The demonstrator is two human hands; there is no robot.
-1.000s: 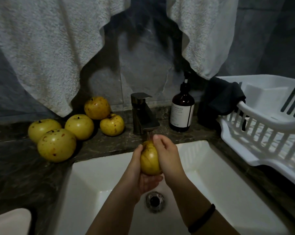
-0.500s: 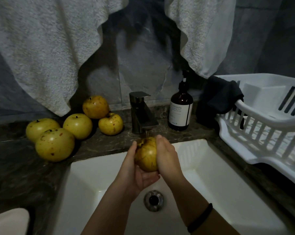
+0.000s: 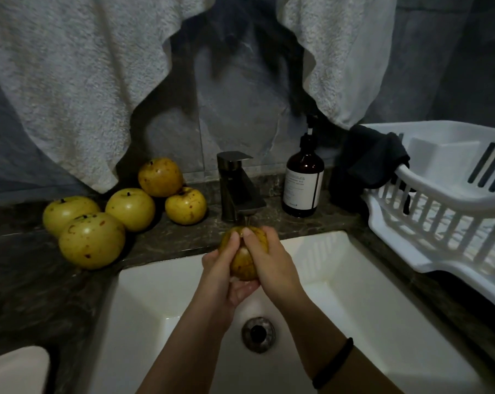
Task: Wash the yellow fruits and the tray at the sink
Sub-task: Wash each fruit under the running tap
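A spotted yellow fruit [image 3: 245, 264] is held over the white sink [image 3: 368, 302], right under the dark tap [image 3: 237, 189], where a thin stream of water falls on it. My left hand [image 3: 222, 274] cups it from below and the left side. My right hand [image 3: 272, 263] wraps over its right side, fingertips on top. Several more yellow fruits [image 3: 131, 209] lie on the dark counter left of the tap. The white slatted tray [image 3: 439, 211] stands on the counter at the right.
A brown pump bottle [image 3: 303, 186] stands right of the tap, with a dark cloth [image 3: 371, 163] draped over the tray's corner. Two pale towels [image 3: 70, 81] hang above the counter. The sink drain [image 3: 258, 334] is below my hands. A white object [image 3: 16, 371] sits at the lower left.
Both hands have turned the fruit under the stream, and their fingertips have moved up onto its top. The hands and fruit have risen slightly closer to the tap.
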